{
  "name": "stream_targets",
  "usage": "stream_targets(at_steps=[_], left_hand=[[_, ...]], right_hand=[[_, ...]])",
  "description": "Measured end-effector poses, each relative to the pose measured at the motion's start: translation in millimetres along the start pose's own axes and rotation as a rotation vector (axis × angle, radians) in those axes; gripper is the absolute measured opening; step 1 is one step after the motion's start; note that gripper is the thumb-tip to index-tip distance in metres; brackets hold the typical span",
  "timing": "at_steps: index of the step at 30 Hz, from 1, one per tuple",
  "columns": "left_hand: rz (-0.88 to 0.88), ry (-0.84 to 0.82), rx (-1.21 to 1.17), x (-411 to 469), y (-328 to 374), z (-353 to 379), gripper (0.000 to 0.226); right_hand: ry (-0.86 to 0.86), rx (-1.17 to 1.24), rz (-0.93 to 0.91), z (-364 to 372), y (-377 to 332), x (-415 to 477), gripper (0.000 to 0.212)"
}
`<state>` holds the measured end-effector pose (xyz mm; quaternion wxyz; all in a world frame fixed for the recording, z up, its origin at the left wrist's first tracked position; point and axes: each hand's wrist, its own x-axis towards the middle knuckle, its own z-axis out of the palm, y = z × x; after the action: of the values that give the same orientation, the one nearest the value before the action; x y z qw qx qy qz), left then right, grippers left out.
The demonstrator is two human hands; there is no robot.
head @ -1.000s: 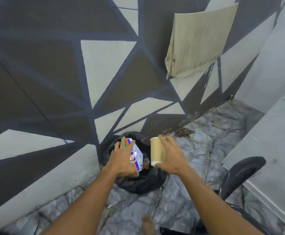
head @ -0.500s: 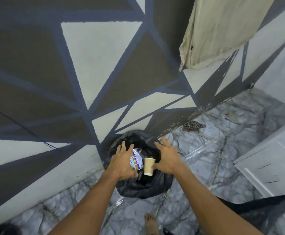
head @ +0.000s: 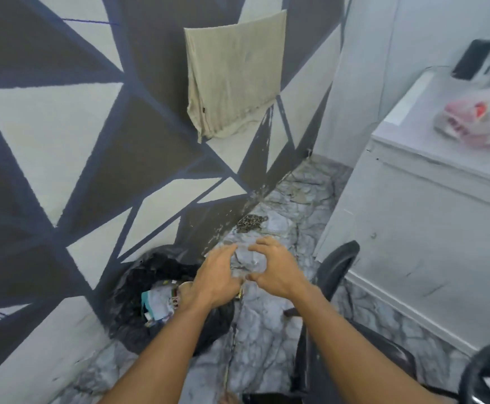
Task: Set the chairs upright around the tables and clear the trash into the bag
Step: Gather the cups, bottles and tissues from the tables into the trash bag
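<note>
Sitting at the foot of the painted wall (head: pixel 63 141), on the marble floor (head: pixel 267 330), left of centre: a black trash bag (head: pixel 127 290), mouth gaping upward, sides crumpled and slumping. Showing inside: a pale blue-and-white wrapper (head: pixel 157 304) and other small scraps, too blurred to name. Leaning against the wall's dark triangle pattern with its back edge.

Hovering over the bag's right rim: the left hand (head: pixel 217 275), palm down, fingers (head: pixel 223 252) spread apart and gripping nothing. Just beside it to the right, over bare floor: the right hand (head: pixel 275 269), likewise empty, fingers (head: pixel 262 243) curled loosely apart, thumb nearly meeting the left hand's. Both forearms reaching in from the bottom edge.

Hanging on the wall above the hands: a beige cloth (head: pixel 232 80), lower corner drooping. Lying on the floor by the wall's base, beyond the hands: a small heap of chain (head: pixel 251 221).

Standing right of the right forearm: a black chair (head: pixel 337 330), curved armrest rising near the wrist, seat and frame crowding the floor between the arm and the white desk (head: pixel 412 228). Resting on the desk's top near its right edge: a white plastic bag with red print (head: pixel 476 118), blurred. Propped at the desk's far edge against the white wall: a dark flat object (head: pixel 474 59), not identifiable. Curving into the bottom right corner: another black rounded part (head: pixel 476 371), hard to make out.
</note>
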<state>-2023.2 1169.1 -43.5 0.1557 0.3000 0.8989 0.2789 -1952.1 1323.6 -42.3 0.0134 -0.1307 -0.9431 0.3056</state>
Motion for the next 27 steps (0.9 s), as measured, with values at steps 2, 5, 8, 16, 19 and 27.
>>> stream_targets(at_steps=[2, 5, 8, 16, 19, 27], left_hand=[[0.051, -0.035, 0.005, -3, 34, 17, 0.072], [0.156, -0.097, 0.004, -2, 85, 49, 0.071], [0.305, -0.161, 0.021, -4, 146, 82, 0.065], [0.621, -0.46, 0.109, -33, 317, 215, 0.061], [0.695, -0.561, 0.101, -60, 375, 281, 0.053], [0.7, -0.681, 0.228, -96, 458, 430, 0.064]], right_hand=[[0.076, 0.005, 0.055, -27, 23, -35, 0.06], [0.223, 0.016, 0.146, -63, 61, -86, 0.05], [0.311, 0.02, 0.3, -94, 101, -139, 0.054], [0.512, 0.056, 0.644, -149, 217, -313, 0.053], [0.601, 0.077, 0.784, -157, 265, -382, 0.053], [0.453, 0.023, 0.924, -199, 407, -465, 0.058]])
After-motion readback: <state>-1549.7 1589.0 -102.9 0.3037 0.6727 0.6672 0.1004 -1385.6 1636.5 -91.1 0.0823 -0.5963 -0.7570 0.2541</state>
